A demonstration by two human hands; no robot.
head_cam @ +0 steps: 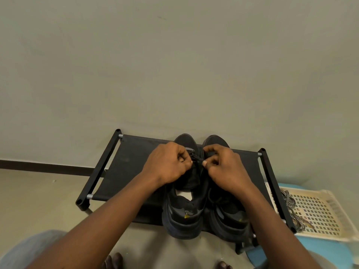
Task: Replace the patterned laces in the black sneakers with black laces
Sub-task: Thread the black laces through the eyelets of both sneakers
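Dim, even indoor light with soft shadows; wide-angle bending at the edges, slight softness overall, no glare

Matt black sneakers (186, 210), cloth-topped rack (134, 162), seemingly plastic basket (318, 214)

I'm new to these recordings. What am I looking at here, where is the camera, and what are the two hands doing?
There is no machine here: a person works with bare hands. The single picture comes from a wide-angle camera worn on their head, looking down over their forearms. A pair of black sneakers stands on a low black shoe rack against the wall. The left hand and the right hand meet over the sneaker on the picture's left, each pinching a black lace near its eyelets. To the right, striped patterned laces lie in a cream perforated basket, already out of the shoes.
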